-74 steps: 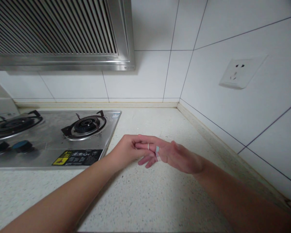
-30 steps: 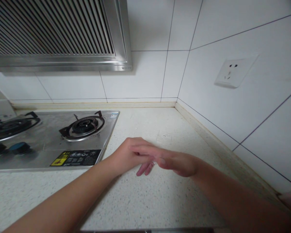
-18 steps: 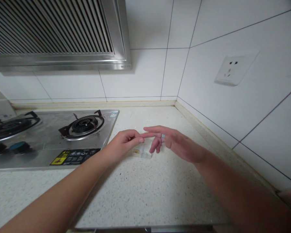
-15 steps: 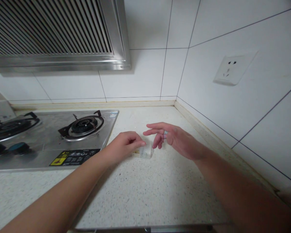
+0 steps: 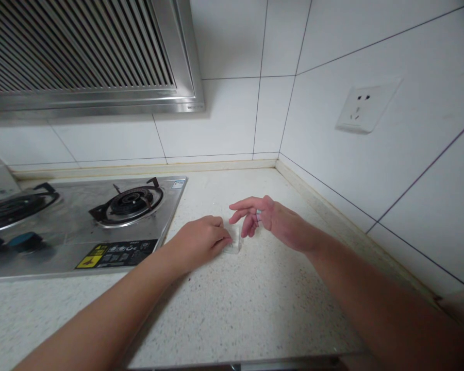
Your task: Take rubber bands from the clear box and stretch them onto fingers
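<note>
The left grip (image 5: pixel 201 241) is the nearer one, its fingers drawn together onto the left end of the small clear box (image 5: pixel 235 244) lying on the desk (image 5: pixel 255 309), while the right grip (image 5: pixel 272 221) hovers spread open just beyond its right end.

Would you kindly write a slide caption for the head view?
Left hand touches a small clear box on the counter; right hand hovers open beside it.

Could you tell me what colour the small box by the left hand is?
The small box is clear, colourless; head view shows it best.
</note>
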`<state>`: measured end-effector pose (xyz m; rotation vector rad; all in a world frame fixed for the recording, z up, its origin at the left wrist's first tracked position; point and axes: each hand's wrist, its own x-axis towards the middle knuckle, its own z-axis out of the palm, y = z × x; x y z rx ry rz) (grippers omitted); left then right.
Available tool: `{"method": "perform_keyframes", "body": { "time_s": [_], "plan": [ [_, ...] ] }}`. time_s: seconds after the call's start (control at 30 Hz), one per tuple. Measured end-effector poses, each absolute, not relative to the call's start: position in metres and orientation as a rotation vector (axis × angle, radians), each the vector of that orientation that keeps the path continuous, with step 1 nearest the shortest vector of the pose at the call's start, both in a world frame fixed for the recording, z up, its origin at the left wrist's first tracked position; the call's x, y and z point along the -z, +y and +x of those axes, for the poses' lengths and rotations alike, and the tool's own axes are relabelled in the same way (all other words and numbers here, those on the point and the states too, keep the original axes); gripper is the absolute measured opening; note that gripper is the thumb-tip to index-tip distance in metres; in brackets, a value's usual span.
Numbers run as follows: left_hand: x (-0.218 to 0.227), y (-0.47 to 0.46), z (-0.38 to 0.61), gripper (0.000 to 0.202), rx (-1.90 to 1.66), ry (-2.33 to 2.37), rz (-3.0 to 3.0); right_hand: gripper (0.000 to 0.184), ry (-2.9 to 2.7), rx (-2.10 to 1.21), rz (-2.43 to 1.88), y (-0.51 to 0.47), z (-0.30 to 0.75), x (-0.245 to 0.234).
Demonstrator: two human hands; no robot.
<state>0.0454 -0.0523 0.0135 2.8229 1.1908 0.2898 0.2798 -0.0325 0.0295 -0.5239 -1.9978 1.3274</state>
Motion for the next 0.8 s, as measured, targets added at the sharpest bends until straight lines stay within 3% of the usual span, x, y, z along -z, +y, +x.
{"method": "perform_keyframes", "body": {
  "time_s": [0.23,0.8],
  "plan": [
    [-0.021,-0.059,0.046,0.034,-0.275,1.139,2.828,0.076,-2.023,-1.378,-0.531,-0.031,0.279,-0.026],
    [-0.017,-0.063,0.052,0.008,-0.341,1.061,2.771,0.066,-2.160,-1.320,-0.522,-0.029,0.280,-0.023]
  ]
}}
